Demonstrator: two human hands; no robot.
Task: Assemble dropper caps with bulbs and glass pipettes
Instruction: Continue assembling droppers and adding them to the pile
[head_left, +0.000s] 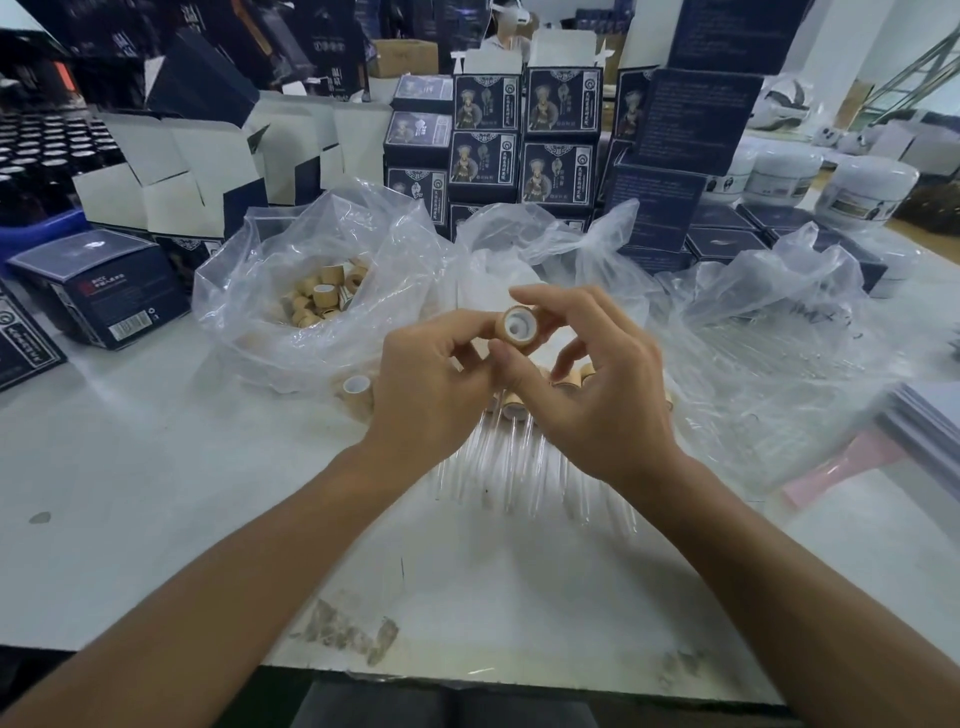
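Centrally, held up over the table (156, 467) between both hands: 1 tan dropper cap (516, 325), open end tipped toward the camera, white liner and centre hole showing. Pinched on its left wall by the left hand (431, 395), thumb and forefinger curled against it; grasped on the right by the right hand (592, 384), forefinger arched over the top rim and thumb under it. Tilted that way, probably, to check the hole or line it up for a bulb or pipette; no bulb plainly visible in either hand, so hard to say which part goes in next. Directly below, fanned on the table: finished droppers (519, 441), tan collars toward the hands, clear glass stems pointing back at the person, likely laid there as the done pile; count unclear, the glass nearly vanishing against the white surface and the collars partly hidden behind the fingers. Just left of the left wrist, 1 loose cap (356, 389) standing open end up. Farther left, a clear bag of caps (322, 296), mouth rolled open for easy reach. Behind the hands, a second clear bag (519, 234), contents pale and not identifiable. To the right, a third bag (753, 353), seemingly of loose glass pipettes, too blurred to confirm. Beyond, stacks of dark printed boxes (524, 140) and white jars (862, 192), cropped at the edges.
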